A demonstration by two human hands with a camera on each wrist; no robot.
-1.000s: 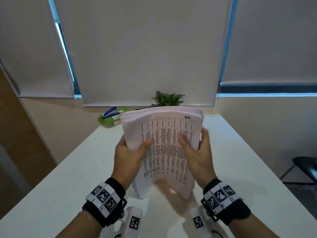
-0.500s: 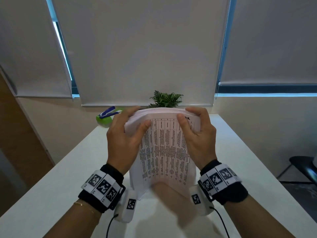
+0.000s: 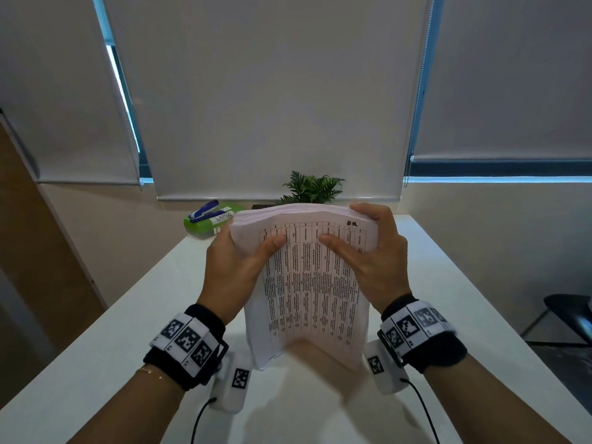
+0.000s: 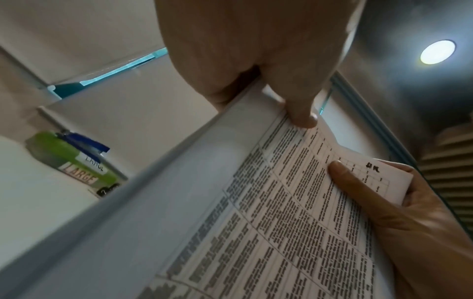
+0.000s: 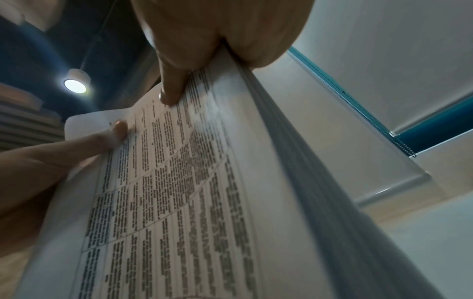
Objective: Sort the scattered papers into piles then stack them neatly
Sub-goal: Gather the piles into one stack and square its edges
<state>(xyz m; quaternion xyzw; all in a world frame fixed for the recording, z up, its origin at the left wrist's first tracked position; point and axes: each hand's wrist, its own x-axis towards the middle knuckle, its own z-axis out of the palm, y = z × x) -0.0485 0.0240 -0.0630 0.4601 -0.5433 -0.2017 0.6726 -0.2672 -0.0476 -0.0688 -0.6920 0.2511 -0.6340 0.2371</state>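
Both hands have the paper stack [image 3: 312, 283] stood on end on the white table [image 3: 128, 331], left hand [image 3: 235, 267] and right hand [image 3: 373, 261] clamping opposite sides, thumbs on the printed sheet, probably to square the edges.

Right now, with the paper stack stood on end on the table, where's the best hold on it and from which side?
Take the paper stack by its two long side edges near the top, one hand from each side, thumbs on the printed face. It stands on its bottom edge and the top bows, so a hold from both sides probably keeps the sheets together. The left hand and right hand grip it that way.
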